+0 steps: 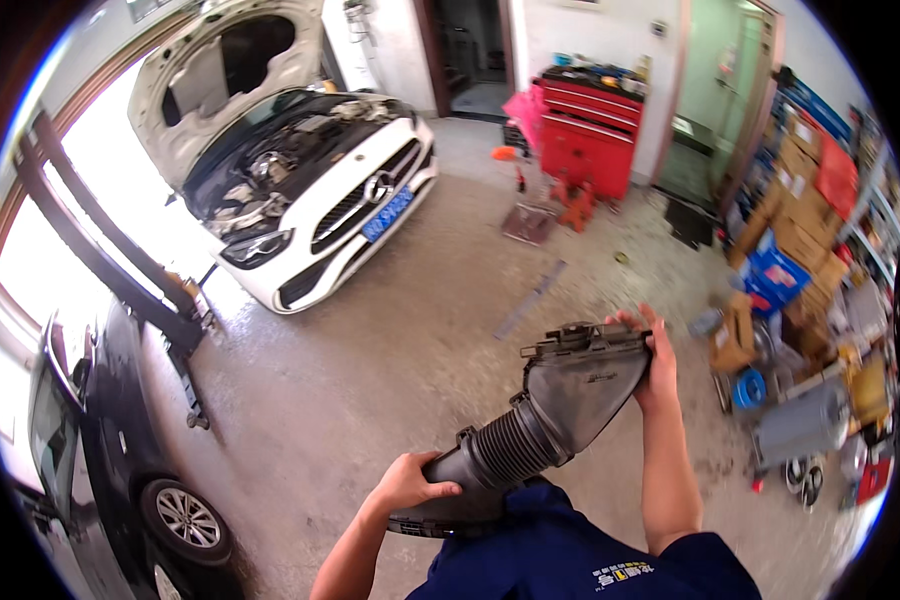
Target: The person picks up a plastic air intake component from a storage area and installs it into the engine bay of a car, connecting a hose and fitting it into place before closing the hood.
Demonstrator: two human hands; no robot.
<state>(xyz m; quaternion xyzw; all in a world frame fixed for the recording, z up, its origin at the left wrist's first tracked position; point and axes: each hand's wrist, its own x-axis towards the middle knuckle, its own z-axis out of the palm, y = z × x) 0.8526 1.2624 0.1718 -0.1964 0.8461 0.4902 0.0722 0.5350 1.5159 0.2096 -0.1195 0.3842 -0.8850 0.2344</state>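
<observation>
A black plastic air intake duct (pixel 585 385) with a ribbed bellows section and a boxy upper end is held in front of my body, slanting from lower left to upper right. My left hand (pixel 420 485) grips its lower tube, thumb on top. My right hand (pixel 652 365) grips the side of the boxy upper end, fingers curled around it. The duct's lower end is partly hidden behind my left hand and dark blue shirt.
A white car (pixel 310 190) stands ahead with its bonnet raised. A dark car (pixel 100 420) and lift posts (pixel 160 305) are at left. A red tool cabinet (pixel 585 140) with stands before it is at back. Boxes (pixel 800 190), bins and clutter line the right.
</observation>
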